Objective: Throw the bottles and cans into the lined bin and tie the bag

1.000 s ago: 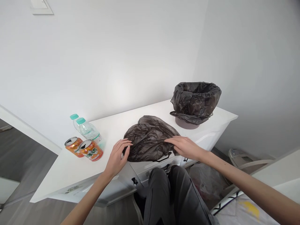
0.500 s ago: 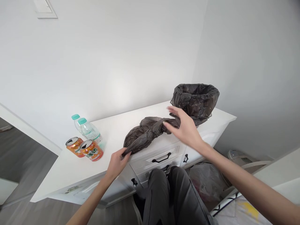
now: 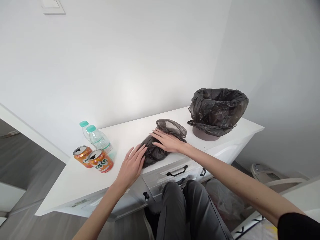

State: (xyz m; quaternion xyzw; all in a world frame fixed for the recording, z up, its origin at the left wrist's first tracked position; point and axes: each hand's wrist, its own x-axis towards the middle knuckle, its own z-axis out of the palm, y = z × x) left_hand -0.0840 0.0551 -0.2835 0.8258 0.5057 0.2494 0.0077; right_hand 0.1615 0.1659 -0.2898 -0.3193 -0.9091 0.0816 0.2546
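A crumpled black plastic bag lies on the white cabinet top, near its front edge. My left hand rests flat at the bag's left end, fingers stretched out. Across the middle of the bag lies my right hand, fingers spread and palm down. A thin loop of the bag stands up behind that hand. To the right is a trash bin, lined with another black bag folded over its rim.
Two orange soda cans and two clear bottles with teal caps stand on the left of the cabinet top. Black-handled drawers face my knees. A clear plastic bag lies low on the right.
My left hand has let go of the bag's end and flattened onto it. My right hand has moved left and down onto the bag, which is now bunched shorter, apart from the bin.
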